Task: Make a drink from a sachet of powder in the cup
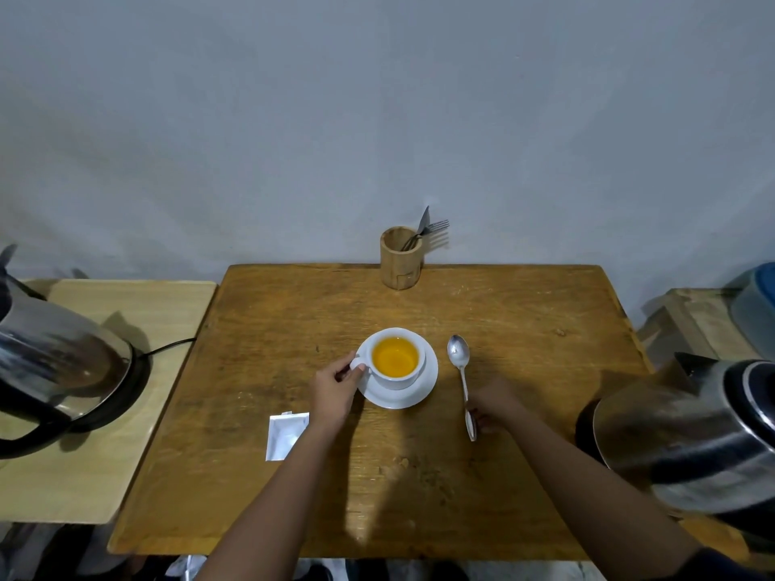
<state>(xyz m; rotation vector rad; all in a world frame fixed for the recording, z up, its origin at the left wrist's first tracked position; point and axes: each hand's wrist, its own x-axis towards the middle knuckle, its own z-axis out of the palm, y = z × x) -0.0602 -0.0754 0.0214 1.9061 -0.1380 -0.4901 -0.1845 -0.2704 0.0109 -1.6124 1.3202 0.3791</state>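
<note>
White cup (396, 362) of orange drink sits on saucer (413, 396), frame centre. Left hand (335, 390) just left of it, fingers pinching the cup handle. Right hand (495, 404) closed on spoon (461, 379) handle, spoon apparently flat on table (524, 329). Torn sachet (285, 436) lower left of cup.

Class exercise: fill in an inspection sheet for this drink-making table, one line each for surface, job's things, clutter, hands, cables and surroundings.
Surface: worn wooden table, scuffed near the front edge.
Job's things: white cup of orange drink on a saucer; spoon lying to its right; opened white sachet lying flat.
Clutter: wooden holder with cutlery at the back edge.
Hands: left hand pinches the cup handle; right hand touches the spoon handle, grip unclear.
Cables: black cord from the left kettle.
Surroundings: second kettle on the right; plain wall.
</note>
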